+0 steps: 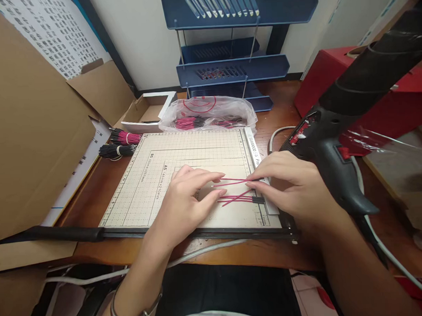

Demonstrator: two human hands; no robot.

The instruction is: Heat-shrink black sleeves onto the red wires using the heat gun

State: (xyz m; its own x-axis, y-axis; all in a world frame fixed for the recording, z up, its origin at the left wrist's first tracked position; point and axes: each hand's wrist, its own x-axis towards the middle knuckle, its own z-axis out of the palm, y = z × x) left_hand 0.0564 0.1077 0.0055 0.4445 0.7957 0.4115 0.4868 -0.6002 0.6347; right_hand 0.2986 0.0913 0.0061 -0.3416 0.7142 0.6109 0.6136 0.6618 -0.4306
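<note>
Several thin pink wires (235, 194) with black ends lie on the gridded board of a paper trimmer (145, 189). My left hand (186, 198) rests flat on the board, its fingertips pressing the wires' left ends. From the right, my right hand (289, 185) has its fingertips on the wires' black ends near the trimmer's right-hand ruler edge (256, 158). Neither hand lifts the wires; both pin them to the board.
A heat gun (332, 143) on a black arm stands just right of my right hand. Bundled pink and black wires (121, 143), a clear bag of wires (209, 114), blue stacked trays (233, 68), cardboard boxes (28, 128), a red box (333, 73) surround the trimmer.
</note>
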